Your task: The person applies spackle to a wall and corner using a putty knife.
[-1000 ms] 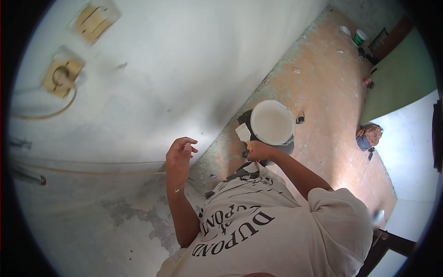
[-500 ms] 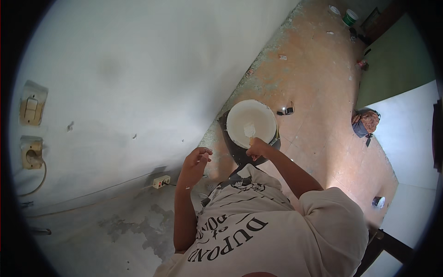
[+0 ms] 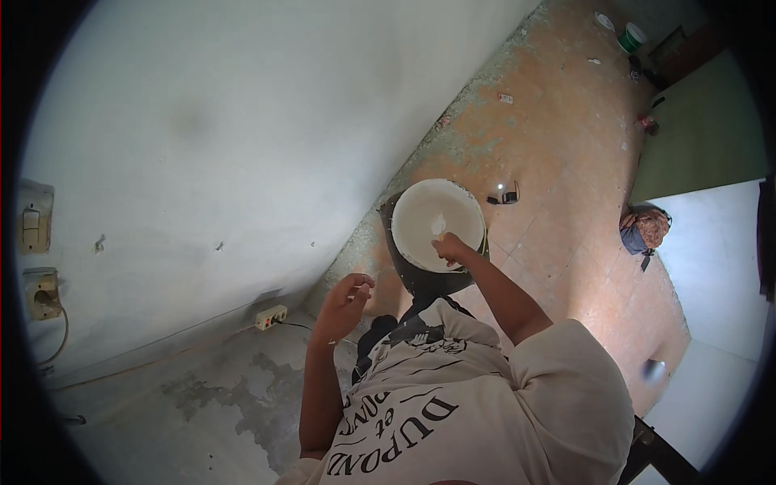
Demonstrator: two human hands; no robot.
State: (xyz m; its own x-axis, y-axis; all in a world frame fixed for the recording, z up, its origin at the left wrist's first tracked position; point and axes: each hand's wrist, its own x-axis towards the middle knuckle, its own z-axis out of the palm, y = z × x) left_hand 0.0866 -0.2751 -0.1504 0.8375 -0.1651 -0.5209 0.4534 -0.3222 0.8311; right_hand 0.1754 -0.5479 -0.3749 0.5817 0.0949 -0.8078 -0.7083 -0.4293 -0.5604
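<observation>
White paste fills the round bucket (image 3: 436,222) on the floor (image 3: 566,162) by the wall (image 3: 242,121). Right hand (image 3: 453,249) dips into it, grip closed on something unclear; left hand (image 3: 343,303) hovers loosely curled, holding nothing.

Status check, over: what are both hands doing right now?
Right hand dipping into white bucket. Left hand raised, loosely curled, holding nothing visible. Nothing blocking.

white bucket (image 3: 436,222), orange floor (image 3: 566,145), grey-white wall (image 3: 242,121)
</observation>
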